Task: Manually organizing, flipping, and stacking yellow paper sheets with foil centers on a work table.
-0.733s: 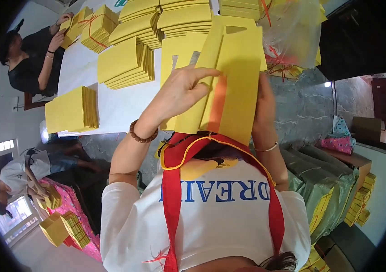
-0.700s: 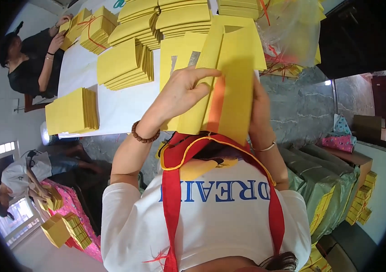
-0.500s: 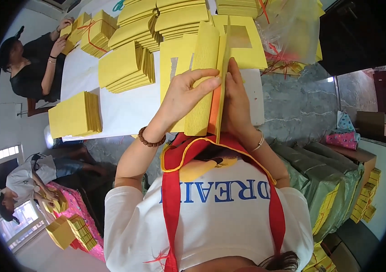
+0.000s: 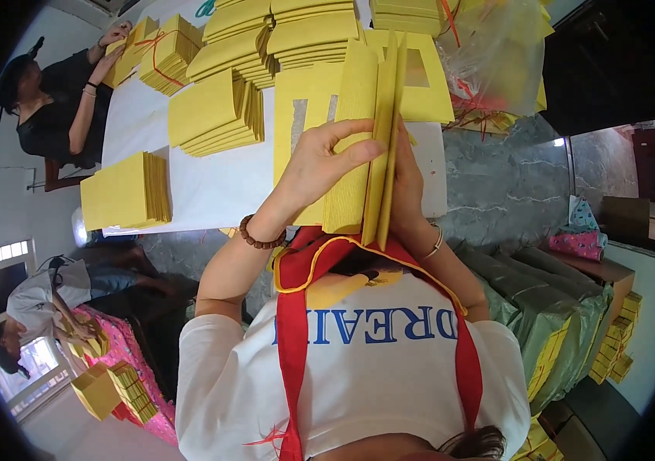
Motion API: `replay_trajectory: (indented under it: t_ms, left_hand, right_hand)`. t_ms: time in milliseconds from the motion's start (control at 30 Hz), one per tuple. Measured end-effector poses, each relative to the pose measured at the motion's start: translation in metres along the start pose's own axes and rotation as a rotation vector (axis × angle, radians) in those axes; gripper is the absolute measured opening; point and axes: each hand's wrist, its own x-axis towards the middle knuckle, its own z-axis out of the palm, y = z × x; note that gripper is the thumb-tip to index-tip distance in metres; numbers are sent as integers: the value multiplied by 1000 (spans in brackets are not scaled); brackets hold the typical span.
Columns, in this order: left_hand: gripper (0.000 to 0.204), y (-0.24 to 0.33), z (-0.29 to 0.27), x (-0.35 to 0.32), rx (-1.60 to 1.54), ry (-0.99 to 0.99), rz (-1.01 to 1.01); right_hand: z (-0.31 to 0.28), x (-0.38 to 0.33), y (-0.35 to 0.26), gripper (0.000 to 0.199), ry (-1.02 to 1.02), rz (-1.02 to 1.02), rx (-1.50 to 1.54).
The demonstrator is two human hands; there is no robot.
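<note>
Yellow paper, folded sheets: a sheaf stood on edge between both hands, above the near edge of the white table, its lower end close to the person's chest. Left hand: fingers spread narrow and curled over the outer sheet, thumb pressing its face, gripping the sheaf; a brown bead bracelet at the wrist. Right hand: pressed flat against the far side of the sheaf, fingers mostly hidden behind the paper (how far they close cannot be told); a thin bangle at the wrist.

Table stock: a flat yellow sheet with a pale strip lies just behind the sheaf; several stacks of yellow paper stand further back, one separate stack near the left edge.

Surroundings: a clear plastic bag of yellow paper at the table's right end; green wrapped bundles on the floor to the right. One person in black sits at the table's far left corner, hands on a tied bundle; another crouches lower left beside more yellow blocks.
</note>
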Motion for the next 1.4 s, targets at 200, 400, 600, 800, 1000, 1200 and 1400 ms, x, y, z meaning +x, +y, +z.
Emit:
replay_trajectory:
  t_ms: [200,400,600,800,1000,1200,1400]
  left_hand:
    - [38,-2,4,3,69,-20,49]
    - [46,-3,7,5,11,9,17]
    - [26,-15,5,7,-10,69,27]
    - [15,-13,-4,5,-6,114,-65]
    - [16,-12,8,4,-6,128,-21]
    - [13,-13,16,1,155,179,116]
    - [20,-2,24,-1,127,292,254]
  right_hand:
    - [-9,-6,-3,44,55,65,-208]
    - [-23,-8,6,40,31,-10,-276]
    - [-45,0,20,41,-19,-78,-222]
    - [-21,-4,-11,53,-139,105,496]
    - [-31,0,-8,47,-124,63,370]
    - [-8,-3,-12,68,-33,-86,-43]
    - [-19,-2,2,67,-105,-121,-60]
